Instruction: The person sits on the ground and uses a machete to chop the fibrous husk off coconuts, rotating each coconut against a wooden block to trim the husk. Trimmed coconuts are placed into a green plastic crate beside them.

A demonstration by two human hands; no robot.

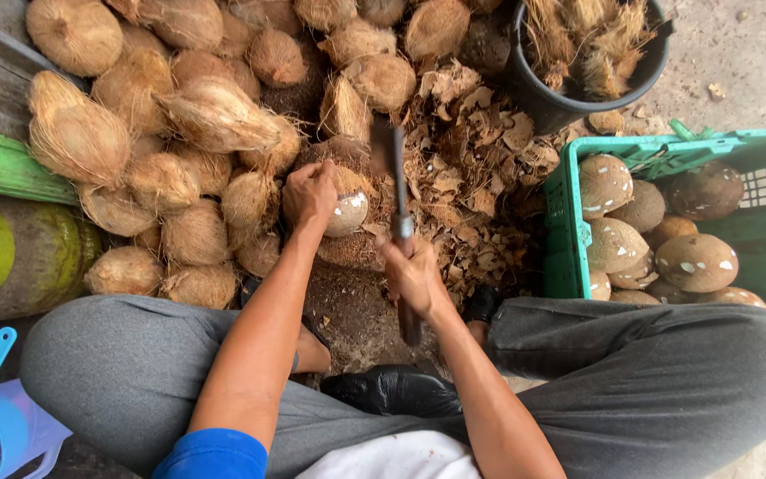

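Between our crossed knees, our left hand (309, 194) clamps down on a partly peeled coconut (347, 211) resting on a husk-strewn block, just beside the heap of fibrous coconuts (179, 133). Our right hand (414, 277) is clenched around the handle of a cleaver (396, 182), its blade raised just beside the nut. To the right, a green crate (760, 235) holds peeled coconuts (695, 263), and a black bucket (560, 102) holds husk.

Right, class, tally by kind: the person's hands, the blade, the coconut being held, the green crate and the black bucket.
left hand, right hand: 2
blade: 1
held coconut: 1
green crate: 1
black bucket: 1
Total: 6
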